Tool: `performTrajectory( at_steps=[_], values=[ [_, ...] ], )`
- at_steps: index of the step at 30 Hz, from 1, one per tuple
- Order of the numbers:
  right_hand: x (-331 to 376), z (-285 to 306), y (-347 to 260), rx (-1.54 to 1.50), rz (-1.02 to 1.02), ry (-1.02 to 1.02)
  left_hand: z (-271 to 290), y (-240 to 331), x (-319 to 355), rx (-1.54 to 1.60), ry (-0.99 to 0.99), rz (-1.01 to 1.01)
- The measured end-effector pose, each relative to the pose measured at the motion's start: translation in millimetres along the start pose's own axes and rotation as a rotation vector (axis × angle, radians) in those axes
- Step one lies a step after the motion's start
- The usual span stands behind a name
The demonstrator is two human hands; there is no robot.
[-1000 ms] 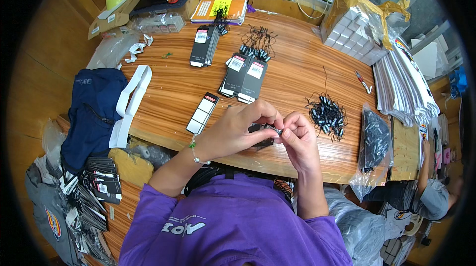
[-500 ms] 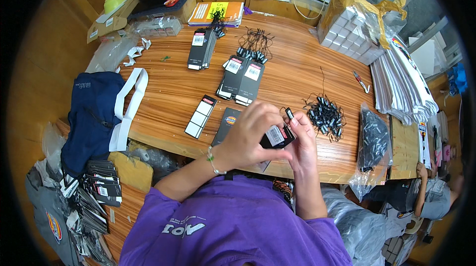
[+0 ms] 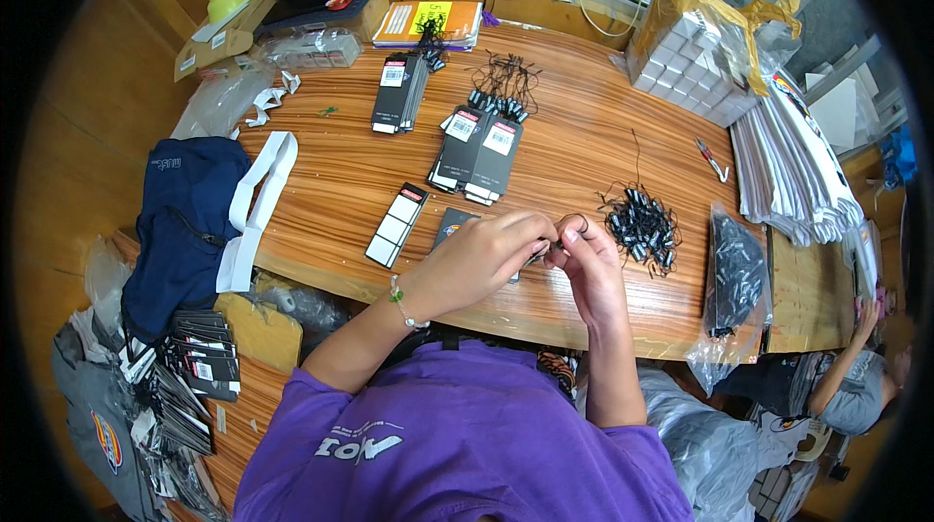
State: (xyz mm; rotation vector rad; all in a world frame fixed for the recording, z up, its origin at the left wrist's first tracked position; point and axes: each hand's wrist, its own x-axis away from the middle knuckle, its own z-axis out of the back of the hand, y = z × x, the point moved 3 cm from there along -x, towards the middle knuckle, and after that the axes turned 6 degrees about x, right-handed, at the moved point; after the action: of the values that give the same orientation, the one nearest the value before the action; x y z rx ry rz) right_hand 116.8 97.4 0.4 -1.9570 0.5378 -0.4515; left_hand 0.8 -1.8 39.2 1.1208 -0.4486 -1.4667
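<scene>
- Right hand [image 3: 592,264], center of the frame: thumb and fingers pinch a black cord [image 3: 572,218], its loop showing above the fingertips.
- Left hand [image 3: 486,254], just beside it: fingers curl inward, fingertips meeting the right hand's; I cannot tell what they grip.
- Dark card [image 3: 453,224]: flat on the table [image 3: 564,152], partly covered by the left hand.
- Sticker strip [image 3: 396,226]: left of that card.
- Cord pile [image 3: 642,230]: right of center, near the right hand.
- Tag stacks [image 3: 477,160]: upper middle.
</scene>
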Motion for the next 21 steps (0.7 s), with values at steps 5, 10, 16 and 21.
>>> performTrajectory(
  at_steps=[5,10,16,21],
  values=[
    [-1.9,1.8,1.2,-0.066,0.021,-0.070,1.2,2.6,-3.5,0.041,0.020,0.021],
    [-1.2,-2.2,-2.0,-0.171,-0.007,-0.059,3.0,0.1,-4.0,0.130,0.056,0.057],
    [-1.0,-3.0,-3.8,-0.036,0.068,-0.042,3.1,-5.2,-3.0,0.273,0.117,0.159],
    [-0.7,-3.5,-6.2,0.028,0.083,-0.040,1.8,-6.1,-3.1,0.302,0.146,0.163]
  ],
)
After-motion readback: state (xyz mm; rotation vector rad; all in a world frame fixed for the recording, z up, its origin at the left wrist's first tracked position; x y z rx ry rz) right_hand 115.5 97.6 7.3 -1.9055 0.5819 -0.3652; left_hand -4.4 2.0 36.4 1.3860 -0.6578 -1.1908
